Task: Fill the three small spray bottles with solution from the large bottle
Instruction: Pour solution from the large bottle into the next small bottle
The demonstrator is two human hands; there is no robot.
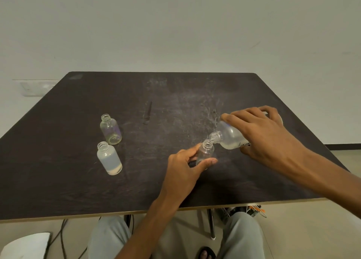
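Note:
My right hand point(261, 133) grips the large clear bottle point(228, 137), tipped to the left with its open neck right at the mouth of a small clear bottle point(206, 151). My left hand point(183, 169) holds that small bottle upright on the table between thumb and fingers. Two more small bottles without caps stand at the left: the far one point(110, 129) looks empty, the near one point(109, 158) holds cloudy liquid almost to its shoulder. No spray caps are in view.
The dark scratched table point(78, 180) reaches to a white wall behind. Its front edge runs just above my knees. Cables, a white object point(25, 245) and table legs lie on the floor below.

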